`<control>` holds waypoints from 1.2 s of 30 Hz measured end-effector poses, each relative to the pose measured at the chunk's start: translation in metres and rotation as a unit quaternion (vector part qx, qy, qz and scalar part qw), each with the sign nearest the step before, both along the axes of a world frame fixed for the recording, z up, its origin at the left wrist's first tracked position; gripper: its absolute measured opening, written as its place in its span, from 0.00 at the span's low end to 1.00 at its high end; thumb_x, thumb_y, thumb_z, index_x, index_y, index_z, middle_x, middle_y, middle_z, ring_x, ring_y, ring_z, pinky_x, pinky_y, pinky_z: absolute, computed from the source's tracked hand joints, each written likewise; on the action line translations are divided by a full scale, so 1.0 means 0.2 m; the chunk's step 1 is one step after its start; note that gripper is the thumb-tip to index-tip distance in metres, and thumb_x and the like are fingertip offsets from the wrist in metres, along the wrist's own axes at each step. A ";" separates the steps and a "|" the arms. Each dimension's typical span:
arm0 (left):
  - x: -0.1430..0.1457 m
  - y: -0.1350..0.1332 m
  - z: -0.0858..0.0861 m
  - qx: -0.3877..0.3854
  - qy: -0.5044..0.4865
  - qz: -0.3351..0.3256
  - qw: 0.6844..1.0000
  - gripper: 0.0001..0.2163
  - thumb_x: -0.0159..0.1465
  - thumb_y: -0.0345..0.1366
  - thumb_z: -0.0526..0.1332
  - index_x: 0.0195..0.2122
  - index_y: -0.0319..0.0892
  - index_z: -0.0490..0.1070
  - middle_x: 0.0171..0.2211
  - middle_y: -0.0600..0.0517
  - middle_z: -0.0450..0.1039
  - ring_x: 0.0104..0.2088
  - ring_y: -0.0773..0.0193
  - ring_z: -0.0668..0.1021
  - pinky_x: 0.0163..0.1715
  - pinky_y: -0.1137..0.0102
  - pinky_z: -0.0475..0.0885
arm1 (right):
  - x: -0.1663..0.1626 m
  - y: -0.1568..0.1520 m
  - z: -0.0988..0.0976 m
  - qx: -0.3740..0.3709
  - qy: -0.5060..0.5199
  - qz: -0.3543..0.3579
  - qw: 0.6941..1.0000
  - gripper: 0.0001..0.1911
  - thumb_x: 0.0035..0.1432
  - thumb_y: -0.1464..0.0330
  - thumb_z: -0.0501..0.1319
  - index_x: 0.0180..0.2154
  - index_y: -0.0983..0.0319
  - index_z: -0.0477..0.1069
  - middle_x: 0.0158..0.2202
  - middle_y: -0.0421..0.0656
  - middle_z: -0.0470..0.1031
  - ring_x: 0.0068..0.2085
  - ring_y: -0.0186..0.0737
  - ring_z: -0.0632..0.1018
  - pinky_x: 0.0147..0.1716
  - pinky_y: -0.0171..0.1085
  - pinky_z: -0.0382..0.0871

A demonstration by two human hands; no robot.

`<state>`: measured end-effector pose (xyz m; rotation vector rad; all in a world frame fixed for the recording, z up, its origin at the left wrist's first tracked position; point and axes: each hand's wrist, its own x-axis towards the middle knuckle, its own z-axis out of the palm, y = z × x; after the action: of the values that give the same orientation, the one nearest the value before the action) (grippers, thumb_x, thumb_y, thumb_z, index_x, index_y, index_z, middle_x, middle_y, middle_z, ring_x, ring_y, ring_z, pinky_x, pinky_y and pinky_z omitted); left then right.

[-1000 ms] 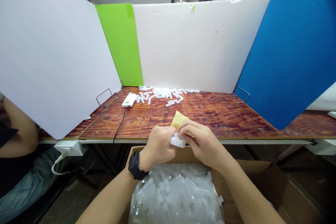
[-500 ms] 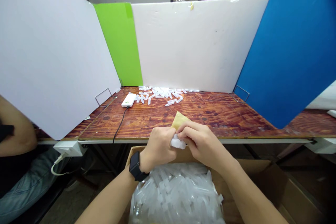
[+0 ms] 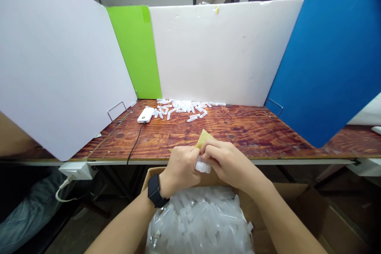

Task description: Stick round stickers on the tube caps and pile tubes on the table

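Observation:
My left hand (image 3: 184, 165), with a black watch on its wrist, is closed around a small bunch of white plastic tubes (image 3: 203, 165), whose rounded ends point toward me. A piece of yellow paper (image 3: 204, 138) sticks up behind the fingers, and a thin corner of it shows left of the left hand. My right hand (image 3: 224, 160) is closed, its thumb and fingers pinched at the paper right beside the tubes. The fingers hide most of the paper and the tubes' far ends. Below both hands, many similar clear tubes (image 3: 199, 222) fill a plastic bag.
The bag sits in a cardboard box (image 3: 153, 172) before the wooden table (image 3: 244, 127). Loose tubes (image 3: 186, 106) lie scattered at the back, near a white device (image 3: 145, 115) with a black cable. White, green and blue panels (image 3: 324, 59) surround the tabletop. Another person's arm (image 3: 14, 137) shows at left.
Both hands stay together on the tubes and paper, shifting very slightly. A paper corner now shows left of my left hand. The other person's arm at left has moved toward the table.

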<state>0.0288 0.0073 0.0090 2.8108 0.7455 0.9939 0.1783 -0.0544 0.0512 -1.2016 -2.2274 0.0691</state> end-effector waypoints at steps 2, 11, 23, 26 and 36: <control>0.00 0.00 0.00 0.003 0.005 -0.007 1.000 0.04 0.44 0.28 0.54 0.21 0.41 0.59 0.19 0.52 0.65 0.20 0.66 0.67 0.20 0.71 0.52 | 0.00 0.00 0.00 -0.008 0.009 0.003 1.000 0.09 0.54 0.78 0.52 0.25 0.62 0.63 0.28 0.41 0.69 0.28 0.34 0.69 0.28 0.33 0.61; 0.00 -0.02 0.03 -0.029 -0.009 -0.071 0.997 0.04 0.45 0.27 0.54 0.21 0.41 0.59 0.19 0.53 0.65 0.20 0.67 0.66 0.21 0.71 0.53 | 0.03 0.00 0.02 -0.098 0.101 0.023 0.990 0.06 0.51 0.77 0.57 0.28 0.61 0.67 0.27 0.38 0.72 0.29 0.33 0.71 0.29 0.32 0.63; -0.02 -0.03 0.05 -0.111 -0.037 -0.060 0.991 0.06 0.46 0.26 0.54 0.18 0.40 0.56 0.17 0.55 0.61 0.19 0.71 0.62 0.20 0.74 0.53 | 0.00 0.05 -0.02 -0.146 0.208 0.016 0.967 0.05 0.53 0.73 0.58 0.25 0.63 0.69 0.23 0.38 0.70 0.25 0.32 0.69 0.24 0.30 0.62; -0.02 -0.01 0.05 -0.170 -0.115 -0.051 0.977 0.07 0.48 0.26 0.54 0.17 0.40 0.56 0.16 0.57 0.58 0.18 0.73 0.59 0.19 0.74 0.52 | -0.03 0.06 -0.05 -0.037 0.214 -0.043 0.975 0.06 0.55 0.73 0.53 0.28 0.62 0.67 0.26 0.40 0.69 0.28 0.34 0.69 0.27 0.33 0.63; -0.01 0.03 0.07 -0.479 -0.486 -0.010 0.731 0.11 0.39 0.28 0.66 0.26 0.38 0.71 0.22 0.57 0.69 0.23 0.70 0.69 0.24 0.75 0.63 | -0.11 0.07 -0.10 0.176 0.193 -0.166 0.951 0.08 0.56 0.72 0.54 0.38 0.62 0.69 0.35 0.47 0.68 0.39 0.43 0.69 0.39 0.43 0.65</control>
<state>0.0258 0.0133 0.0230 1.1591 0.7146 1.3170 0.1565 -0.0413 0.0319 -1.2209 -1.5964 -0.2045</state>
